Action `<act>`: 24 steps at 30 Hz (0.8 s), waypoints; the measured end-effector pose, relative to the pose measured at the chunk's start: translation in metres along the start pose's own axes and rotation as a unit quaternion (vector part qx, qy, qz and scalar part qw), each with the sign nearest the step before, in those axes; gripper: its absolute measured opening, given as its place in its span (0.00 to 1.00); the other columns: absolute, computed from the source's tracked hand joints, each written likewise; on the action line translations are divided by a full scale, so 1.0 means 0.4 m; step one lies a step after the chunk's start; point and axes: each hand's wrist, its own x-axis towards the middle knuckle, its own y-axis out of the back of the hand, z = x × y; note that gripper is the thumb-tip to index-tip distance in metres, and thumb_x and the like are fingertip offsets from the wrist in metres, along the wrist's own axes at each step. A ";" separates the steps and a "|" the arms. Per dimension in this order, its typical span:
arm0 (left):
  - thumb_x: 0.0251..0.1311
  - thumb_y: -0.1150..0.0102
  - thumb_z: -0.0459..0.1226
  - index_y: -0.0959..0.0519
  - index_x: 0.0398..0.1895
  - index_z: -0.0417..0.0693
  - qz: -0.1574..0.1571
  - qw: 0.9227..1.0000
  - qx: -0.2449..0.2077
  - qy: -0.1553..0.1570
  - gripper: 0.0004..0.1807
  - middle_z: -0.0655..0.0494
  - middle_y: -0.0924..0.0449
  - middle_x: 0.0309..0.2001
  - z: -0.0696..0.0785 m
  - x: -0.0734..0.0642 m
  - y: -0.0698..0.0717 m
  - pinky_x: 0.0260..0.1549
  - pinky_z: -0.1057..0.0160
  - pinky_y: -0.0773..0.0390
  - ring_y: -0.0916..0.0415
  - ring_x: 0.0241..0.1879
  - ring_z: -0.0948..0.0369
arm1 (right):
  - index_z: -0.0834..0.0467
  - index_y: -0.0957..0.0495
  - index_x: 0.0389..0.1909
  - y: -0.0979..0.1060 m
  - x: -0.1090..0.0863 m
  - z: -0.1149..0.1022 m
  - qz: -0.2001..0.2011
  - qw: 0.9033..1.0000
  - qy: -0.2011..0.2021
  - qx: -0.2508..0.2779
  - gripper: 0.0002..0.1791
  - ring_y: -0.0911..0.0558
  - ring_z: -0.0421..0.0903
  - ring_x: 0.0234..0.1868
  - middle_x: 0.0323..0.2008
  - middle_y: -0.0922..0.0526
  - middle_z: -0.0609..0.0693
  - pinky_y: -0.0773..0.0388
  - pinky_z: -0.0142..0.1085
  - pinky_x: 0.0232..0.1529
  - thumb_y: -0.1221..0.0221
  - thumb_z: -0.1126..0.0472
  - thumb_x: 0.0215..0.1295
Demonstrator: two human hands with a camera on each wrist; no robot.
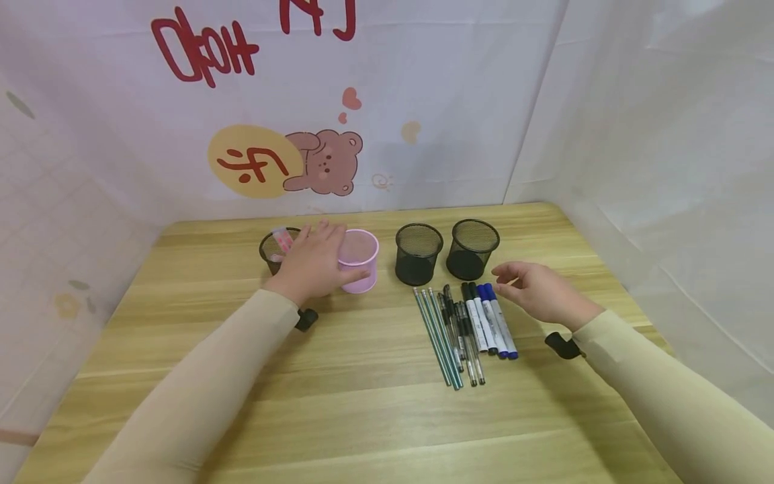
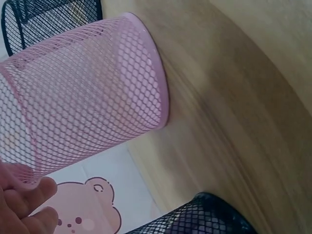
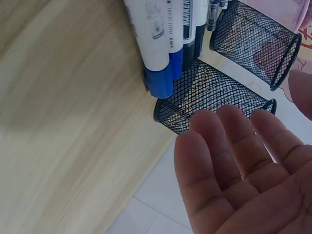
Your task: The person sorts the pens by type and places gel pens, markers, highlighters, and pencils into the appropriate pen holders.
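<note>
My left hand [image 1: 317,259] is at a pink mesh pen holder [image 1: 360,272], its fingers gripping the rim in the left wrist view. The holder stands upright, close beside a black mesh holder with pink-and-white items [image 1: 282,238] in it, partly hidden by that hand. To the right, my right hand [image 1: 541,289] hovers with relaxed fingers near the capped ends of the markers, holding nothing. White markers with blue and black caps [image 1: 492,323] lie side by side. Left of them are several black-and-clear pens [image 1: 462,336] and teal striped pencils [image 1: 438,339].
Two more black mesh pen holders, the middle one [image 1: 417,255] and the right one [image 1: 470,250], stand upright behind the pens. White cloth walls [image 1: 447,101] with printed figures enclose the wooden table [image 1: 363,417] at the back and sides.
</note>
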 end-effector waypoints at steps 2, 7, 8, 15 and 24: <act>0.56 0.42 0.75 0.37 0.79 0.42 -0.003 1.000 0.001 0.005 0.60 0.45 0.32 0.77 -0.003 0.004 -0.006 0.83 0.38 0.54 0.45 0.82 0.42 | 0.67 0.24 0.66 -0.004 0.001 0.002 -0.004 1.000 -0.002 -0.006 0.23 0.12 0.57 0.51 0.53 0.13 0.63 0.13 0.53 0.51 0.41 0.58 0.78; 0.58 0.42 0.74 0.37 0.79 0.42 -0.006 1.000 0.010 0.006 0.58 0.44 0.29 0.75 -0.005 0.006 -0.015 0.82 0.40 0.48 0.37 0.78 0.45 | 0.67 0.24 0.66 -0.018 0.005 0.008 -0.017 0.999 -0.014 -0.026 0.24 0.12 0.55 0.48 0.51 0.12 0.61 0.14 0.54 0.52 0.40 0.56 0.77; 0.59 0.43 0.75 0.37 0.79 0.42 -0.006 1.000 0.012 0.004 0.58 0.45 0.29 0.75 -0.005 0.005 -0.015 0.82 0.41 0.48 0.36 0.77 0.46 | 0.67 0.24 0.66 -0.021 0.007 0.011 -0.020 0.999 -0.015 -0.032 0.24 0.12 0.54 0.48 0.50 0.12 0.60 0.14 0.55 0.52 0.40 0.56 0.77; 0.61 0.46 0.75 0.38 0.80 0.44 -0.001 1.000 0.014 0.004 0.57 0.49 0.29 0.75 -0.005 0.008 -0.022 0.83 0.44 0.48 0.34 0.76 0.48 | 0.70 0.24 0.65 -0.041 0.021 0.036 -0.048 0.997 -0.025 -0.047 0.26 0.12 0.51 0.45 0.46 0.11 0.57 0.14 0.53 0.51 0.38 0.56 0.75; 0.61 0.44 0.73 0.37 0.79 0.46 -0.006 1.000 -0.003 0.024 0.54 0.49 0.25 0.71 -0.003 0.012 -0.022 0.84 0.45 0.50 0.30 0.73 0.48 | 0.73 0.26 0.65 -0.049 0.038 0.047 -0.089 0.994 -0.032 -0.057 0.32 0.15 0.43 0.37 0.39 0.11 0.52 0.14 0.43 0.42 0.33 0.56 0.70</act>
